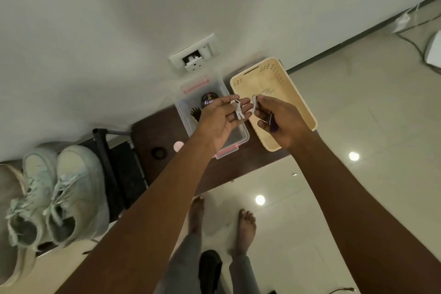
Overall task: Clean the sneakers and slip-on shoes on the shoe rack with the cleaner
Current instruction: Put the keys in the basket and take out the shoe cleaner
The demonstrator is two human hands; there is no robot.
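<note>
On the black shoe rack (119, 174) at far left, a pair of pale green sneakers (55, 198) sits side by side, long axes parallel, toes toward the wall and heel openings toward the person. Right of it, a dark brown table (155, 133) carries a cream perforated basket (293, 93) and a clear plastic bin (229, 141) (round tin and brush inside). Left hand (222, 119) palm-up, fingers relaxed, small white items (238, 110) lying on it. Right hand (276, 117) pinches a small white piece (254, 104), fingers curled; item too small to identify.
</note>
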